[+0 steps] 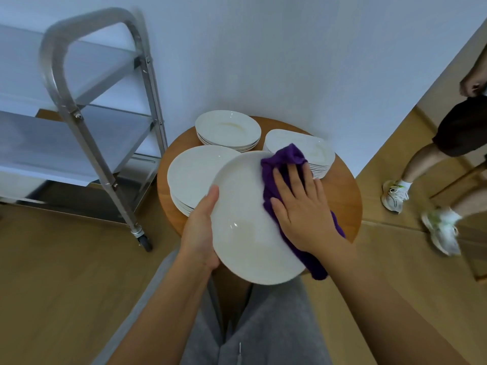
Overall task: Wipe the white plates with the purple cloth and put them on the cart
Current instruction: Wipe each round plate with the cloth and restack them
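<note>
A person's left hand grips the left rim of a white plate, thumb on top, holding it tilted at the centre of the frame above a round wooden table. The right hand, fingers spread flat, presses a purple cloth against the plate's right side. Three stacks of plates sit on the table: one just left of the held plate, one behind, one at right. A steel cart stands at upper left. Another person's legs appear at the right edge.
</note>
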Motion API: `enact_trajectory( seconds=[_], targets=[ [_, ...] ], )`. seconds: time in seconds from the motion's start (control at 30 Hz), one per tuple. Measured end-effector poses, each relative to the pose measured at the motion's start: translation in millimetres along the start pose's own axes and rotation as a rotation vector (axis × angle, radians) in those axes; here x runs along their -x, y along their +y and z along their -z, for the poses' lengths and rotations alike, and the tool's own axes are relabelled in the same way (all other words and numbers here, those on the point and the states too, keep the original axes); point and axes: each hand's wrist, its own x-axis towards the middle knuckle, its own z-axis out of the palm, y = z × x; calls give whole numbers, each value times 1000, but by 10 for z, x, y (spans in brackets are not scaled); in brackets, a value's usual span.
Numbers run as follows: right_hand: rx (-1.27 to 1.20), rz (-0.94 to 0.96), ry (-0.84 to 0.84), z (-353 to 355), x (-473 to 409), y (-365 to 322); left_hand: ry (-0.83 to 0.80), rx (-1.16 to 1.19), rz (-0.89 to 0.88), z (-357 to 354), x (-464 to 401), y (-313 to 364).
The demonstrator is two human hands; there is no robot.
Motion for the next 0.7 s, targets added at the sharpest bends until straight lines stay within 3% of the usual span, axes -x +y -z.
enact_trajectory(
  seconds=[0.1, 0.3, 0.43, 0.57, 0.7],
  targets=[
    [-132, -190, 147, 5, 121, -83, 38, 48, -40, -16, -14, 13],
    [-1288, -957, 331, 30, 259, -485, 200, 54, -200, -147, -32, -27],
    [-1772, -1391, 368, 12, 206, -735, 259, 145, -209, -240, -41, -69],
    [-1926, -1488, 282, 54, 184, -982, 254, 257, -160, -266, -60, -104],
    [-1921, -1425, 226, 38, 199, -935, 265, 214, -145, -141, -103, -45]
  ],
)
